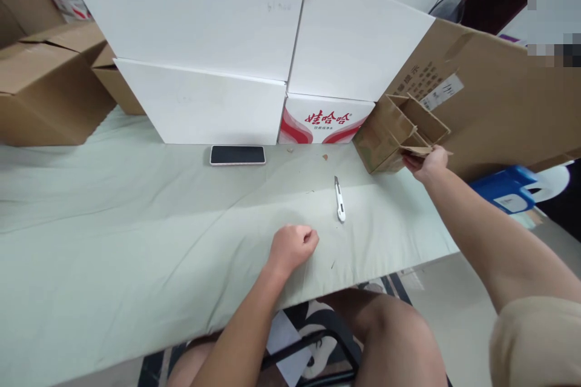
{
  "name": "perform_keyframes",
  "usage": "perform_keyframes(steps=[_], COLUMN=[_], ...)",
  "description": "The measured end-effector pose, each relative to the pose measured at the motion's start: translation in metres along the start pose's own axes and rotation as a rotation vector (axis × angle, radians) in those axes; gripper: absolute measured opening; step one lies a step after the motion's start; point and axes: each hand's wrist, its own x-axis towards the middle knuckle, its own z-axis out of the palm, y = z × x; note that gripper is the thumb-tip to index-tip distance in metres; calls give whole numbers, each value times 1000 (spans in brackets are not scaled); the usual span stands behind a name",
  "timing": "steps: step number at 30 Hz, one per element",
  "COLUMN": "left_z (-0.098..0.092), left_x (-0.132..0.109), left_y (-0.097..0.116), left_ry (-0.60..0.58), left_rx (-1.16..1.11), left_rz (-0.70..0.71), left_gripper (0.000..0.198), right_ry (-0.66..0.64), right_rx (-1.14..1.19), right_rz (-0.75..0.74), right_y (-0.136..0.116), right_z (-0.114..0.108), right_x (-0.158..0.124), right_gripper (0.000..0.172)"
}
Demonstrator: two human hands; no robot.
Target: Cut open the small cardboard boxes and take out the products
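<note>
My left hand (pixel 294 247) rests on the cloth as a loose fist, with nothing showing in it. At the far right my right hand (pixel 425 164) is closed on the near edge of an open cardboard box (pixel 381 136), its thumb over a flap and its fingers partly hidden beneath. The box stands upright with its top open. Between the two hands lies a white utility knife (pixel 340 201), its tip pointing away from me. It touches neither hand.
A phone (pixel 238 155) lies before white panels (pixel 218 103). Brown boxes (pixel 49 91) stand at the left. A large cardboard panel (pixel 503 97) rises behind the open box, with a blue container (pixel 506 188) beside it. The table's cloth-covered front edge (pixel 363 281) runs near my knees.
</note>
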Motion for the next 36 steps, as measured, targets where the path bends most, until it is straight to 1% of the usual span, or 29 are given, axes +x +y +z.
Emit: perform_keyframes(steps=[2, 4, 6, 8, 11, 13, 16, 19, 21, 23, 25, 27, 29, 31, 34, 36], left_z=[0, 0, 1, 3, 5, 5, 3, -1, -5, -11, -19, -28, -38, -47, -62, -72], left_x=[2, 3, 5, 7, 9, 10, 9, 5, 0, -6, -14, -23, -33, -42, -57, -68], left_y=[0, 0, 0, 0, -2, -3, -3, -2, 0, 0, -2, -6, -11, -18, -28, -36], left_ry=[-1, 1, -2, -6, -11, -12, -8, 9, 15, 11, 14, 38, 75, 115, 161, 175], left_rx=[4, 7, 9, 14, 12, 4, -1, -21, -44, -63, -89, -127, -184, -256, -364, -425], left_rz=[-9, -15, -17, -12, 2, 3, 6, 6, 8, 12, 11, 7, 3, -15, -37, -45], left_gripper=[40, 40, 39, 40, 40, 40, 40, 37, 35, 34, 33, 33, 35, 37, 43, 46], right_ry=[2, -11, -71, -211, -434, -521, -659, -828, -971, -1150, -1329, -1455, -1533, -1582, -1599, -1585], right_rx=[24, 25, -31, -172, -526, -706, -802, -865, -935, -1038, -1141, -1204, -1240, -1261, -1235, -1181], right_rz=[15, 25, 27, 28, 35, 46, 58, 36, -31, -164, -346, -536, -704, -860, -1100, -1206], right_y=[-2, -3, -4, -3, 4, 14, 33, 48, 54, 57, 59, 63, 69, 79, 97, 109], right_z=[9, 17, 24, 30, 39, 45, 58, 73, 86, 101, 118, 139, 163, 190, 238, 274], right_x=[0, 1, 3, 6, 5, -1, -26, -66, -99, -133, -171, -213, -258, -306, -378, -423], right_gripper=[38, 47, 57, 62, 63, 59, 47, 36, 31, 32, 35, 38, 38, 38, 39, 42])
